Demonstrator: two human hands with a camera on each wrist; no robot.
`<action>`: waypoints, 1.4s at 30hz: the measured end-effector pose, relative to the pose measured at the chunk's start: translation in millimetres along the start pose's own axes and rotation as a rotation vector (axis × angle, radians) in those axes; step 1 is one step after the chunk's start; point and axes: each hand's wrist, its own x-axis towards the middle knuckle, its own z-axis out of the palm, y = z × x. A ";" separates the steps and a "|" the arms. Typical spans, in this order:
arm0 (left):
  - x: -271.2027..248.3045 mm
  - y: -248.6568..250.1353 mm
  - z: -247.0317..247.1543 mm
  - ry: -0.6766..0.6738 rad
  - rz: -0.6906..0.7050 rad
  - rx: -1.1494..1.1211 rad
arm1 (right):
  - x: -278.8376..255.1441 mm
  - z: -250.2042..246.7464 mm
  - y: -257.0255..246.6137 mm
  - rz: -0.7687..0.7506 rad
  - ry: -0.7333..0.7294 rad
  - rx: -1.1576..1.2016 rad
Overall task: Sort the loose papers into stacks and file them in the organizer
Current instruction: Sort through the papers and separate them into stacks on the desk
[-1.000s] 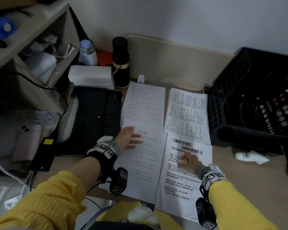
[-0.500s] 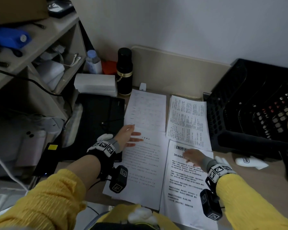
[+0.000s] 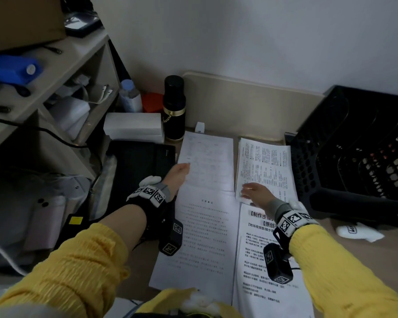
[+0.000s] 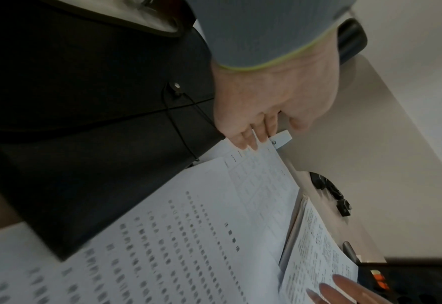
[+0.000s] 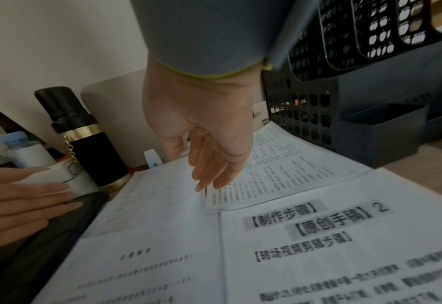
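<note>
Four lots of printed paper lie on the desk. A faint table sheet (image 3: 208, 161) is far left, a dense-text stack (image 3: 265, 166) far right, a text sheet (image 3: 200, 244) near left, and a bold-headed sheet (image 3: 260, 267) near right. My left hand (image 3: 181, 172) lies with straight fingers at the table sheet's left edge, fingertips (image 4: 251, 143) touching the paper. My right hand (image 3: 249, 191) rests with straight fingers (image 5: 209, 176) on the dense stack's near left corner. Neither hand grips anything. The black mesh organizer (image 3: 354, 145) stands at the right.
A black flask (image 3: 174, 109), a water bottle (image 3: 130, 97) and white boxes (image 3: 133, 126) stand at the back left. A black pouch (image 3: 138, 166) lies left of the papers, beside a cluttered shelf unit (image 3: 55, 72). A white object (image 3: 359, 230) lies in front of the organizer.
Both hands moved away from me, off the near sheets. The left went from the near-left sheet to the table sheet's edge, the right from the bold-headed sheet to the dense stack's corner.
</note>
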 end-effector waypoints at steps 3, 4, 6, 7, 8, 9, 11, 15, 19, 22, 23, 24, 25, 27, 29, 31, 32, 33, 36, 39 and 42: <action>17.6 8.5 2.5 -0.029 -0.075 -0.045 | 11.3 13.8 -12.4 0.017 0.007 0.041; 24.5 11.1 3.2 -0.021 -0.104 -0.046 | 15.8 18.3 -15.8 0.026 0.005 0.054; 36.8 15.0 3.0 -0.018 -0.152 -0.048 | 26.4 27.7 -22.8 0.033 -0.003 0.066; 41.9 16.2 2.2 -0.028 -0.170 -0.069 | 31.6 32.1 -26.1 0.039 -0.007 0.070; 47.3 17.1 1.2 -0.035 -0.191 -0.090 | 37.6 35.4 -27.9 0.050 -0.014 0.072; 55.0 18.9 0.2 -0.029 -0.216 -0.110 | 46.1 38.2 -30.8 0.069 -0.022 0.080; 65.0 19.0 -1.7 0.004 -0.249 -0.140 | 56.3 42.1 -33.3 0.102 -0.028 0.101; 81.0 19.2 1.3 0.027 -0.261 -0.108 | 74.9 44.9 -33.0 0.164 0.007 0.114; 94.4 17.7 7.8 0.060 -0.287 -0.029 | 96.8 43.0 -30.1 0.232 0.056 0.146; 103.5 12.4 12.6 0.103 -0.296 0.057 | 105.4 37.7 -32.8 0.289 0.085 0.176; 106.2 10.6 13.0 0.112 -0.295 0.071 | 108.0 37.1 -32.9 0.312 0.084 0.198; 108.1 8.9 13.4 0.114 -0.289 0.085 | 111.8 36.2 -30.2 0.322 0.082 0.232; 109.3 7.4 13.3 0.113 -0.286 0.102 | 118.9 36.5 -24.1 0.329 0.087 0.263; 110.9 5.3 11.7 0.104 -0.293 0.127 | 131.2 37.2 -14.5 0.317 0.074 0.287; 110.8 4.9 10.2 0.082 -0.298 0.126 | 122.7 36.9 -23.7 0.295 0.100 0.307; 111.1 4.2 9.0 0.080 -0.299 0.131 | 114.4 34.1 -30.7 0.248 0.125 0.293; 110.3 4.8 8.5 0.082 -0.298 0.129 | 113.6 33.2 -31.2 0.210 0.122 0.268; 110.4 5.4 8.1 0.081 -0.298 0.126 | 109.4 32.2 -36.0 0.177 0.107 0.250; 107.0 8.5 7.7 0.083 -0.302 0.127 | 103.4 33.4 -45.9 0.044 0.085 0.213; 101.7 9.7 6.1 0.087 -0.290 0.093 | 101.1 40.1 -55.3 -0.015 0.054 0.231; 95.9 10.3 2.6 0.090 -0.273 0.068 | 99.7 43.8 -60.6 -0.050 0.111 0.238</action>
